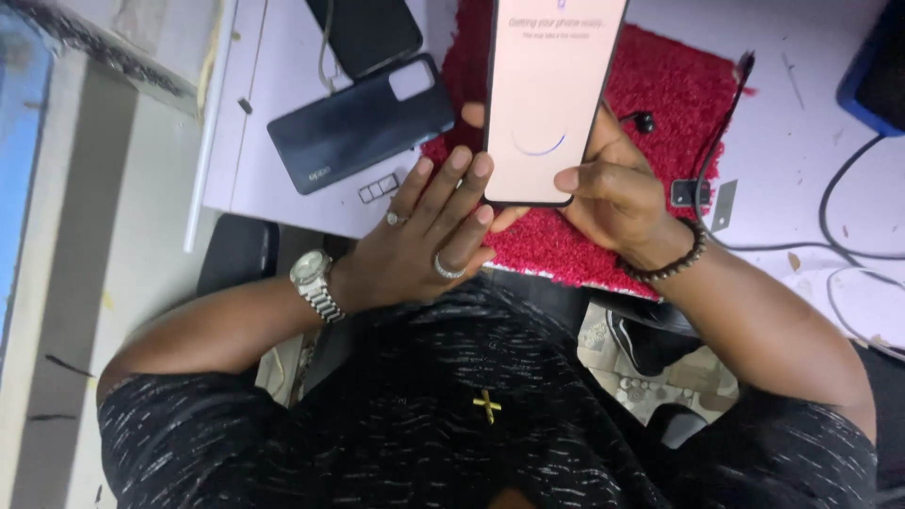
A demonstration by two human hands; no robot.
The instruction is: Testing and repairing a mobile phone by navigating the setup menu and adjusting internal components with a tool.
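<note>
A smartphone (547, 94) with a lit pale pink screen is held upright over a red fuzzy mat (674, 85). My right hand (613, 188), with a dark bead bracelet on the wrist, grips the phone from behind, the thumb pressing its lower right edge. My left hand (434, 226) wears two rings and a silver wristwatch. Its fingers are spread, and the fingertips touch the phone's lower left edge and bottom corner.
On the white table lie a dark blue phone back cover (363, 123), a black phone (368, 33), a small SIM tray (380, 188), a black cable (716, 132), an earbud (644, 121) and white cables (848, 254). A blue object (872, 66) sits at the top right.
</note>
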